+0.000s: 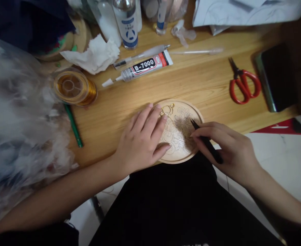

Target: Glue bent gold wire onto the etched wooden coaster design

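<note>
A round wooden board [174, 155] with a drawn pattern of curls lies at the table's near edge, jutting slightly over it. Bent gold wire [171, 106] sits on the upper left of the pattern. My left hand [142, 140] rests flat across the board's left side, fingers stretched out, covering part of the drawing. In my right hand [232, 150] are black tweezers [208, 143], gripped between thumb and fingers. Their tips point up and left over the right part of the pattern; whether they touch it, I cannot tell.
Beyond the board lie a B-7000 glue tube [145, 66], a pen [142, 55] and crumpled tissue [95, 54]. A spool of gold wire [74, 87] and green stick [73, 126] are left. Red-handled pliers [244, 85] and a phone [277, 78] lie right. Bottles [126, 24] stand behind.
</note>
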